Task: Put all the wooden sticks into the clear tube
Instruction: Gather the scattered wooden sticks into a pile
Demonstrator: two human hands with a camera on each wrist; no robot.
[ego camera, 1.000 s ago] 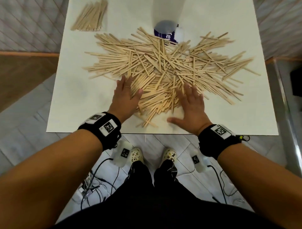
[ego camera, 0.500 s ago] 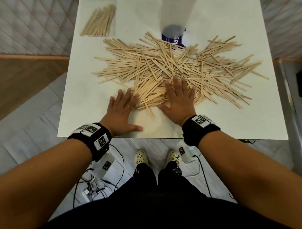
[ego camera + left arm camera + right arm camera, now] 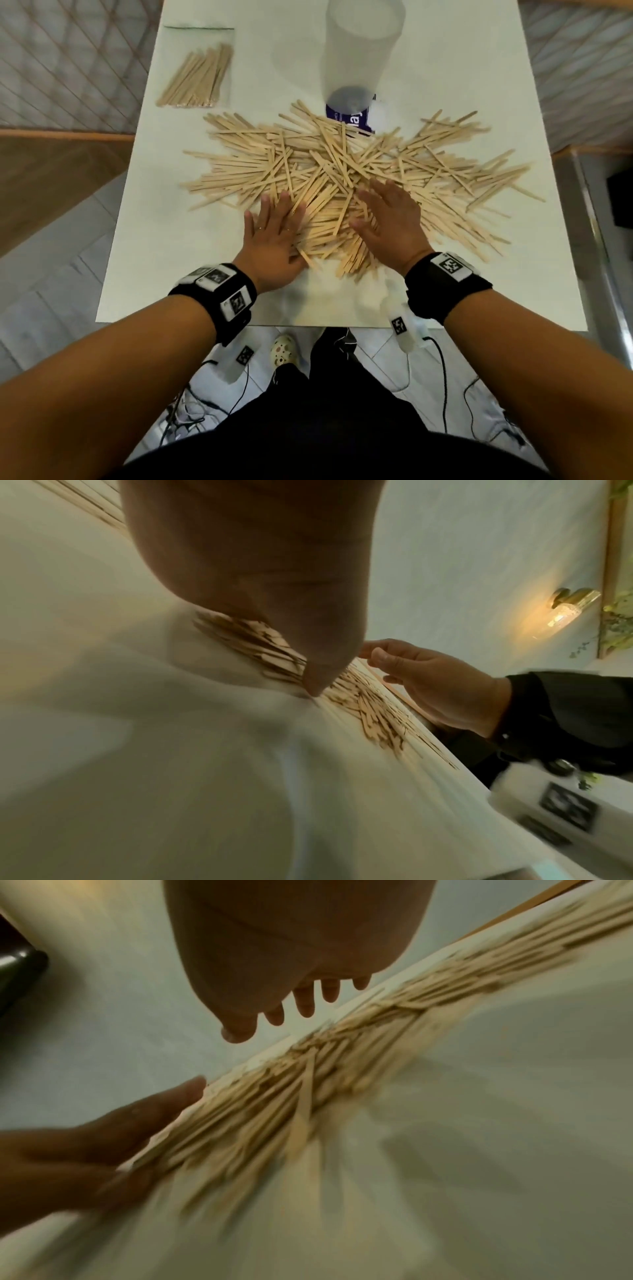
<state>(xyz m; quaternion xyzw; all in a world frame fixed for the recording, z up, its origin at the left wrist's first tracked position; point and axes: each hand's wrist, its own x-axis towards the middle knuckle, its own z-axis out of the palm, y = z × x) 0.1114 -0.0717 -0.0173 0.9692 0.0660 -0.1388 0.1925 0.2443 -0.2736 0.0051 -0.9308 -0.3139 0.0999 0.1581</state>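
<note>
- A white table (image 3: 445,274) stands on a grey tiled floor; the head view looks down on it, with a wood-toned floor strip at 9 o'clock and a patterned wall behind.
- The left hand (image 3: 274,236) lies flat, fingers straight and spread, palm down on the near-left edge of the pile; it grips nothing, and its thumb touches the stick ends.
- The right hand (image 3: 390,222) is also spread and empty, fingers loosely extended just above or on the sticks (the right wrist view is too blurred to say which).
- Between the two palms lies a bunched fan of wooden sticks (image 3: 342,171), their long axes running roughly 7 to 1 o'clock; the rest of the heap spreads wide toward 3 and 9 o'clock, crossing at every angle.
- The sticks are thin, flat, pale and many, and probably slide easily over each other.
- The clear tube (image 3: 359,51) stands upright at 12 o'clock from the hands, past the far edge of the heap, mouth up, with a dark base and a purple label (image 3: 352,120); it looks empty.
- Both hands sit about equally far from it, so the tube is a straight reach forward once a bundle is squared up.
- A clear bag of sticks (image 3: 198,75) lies at 11 o'clock, apart from the heap.
</note>
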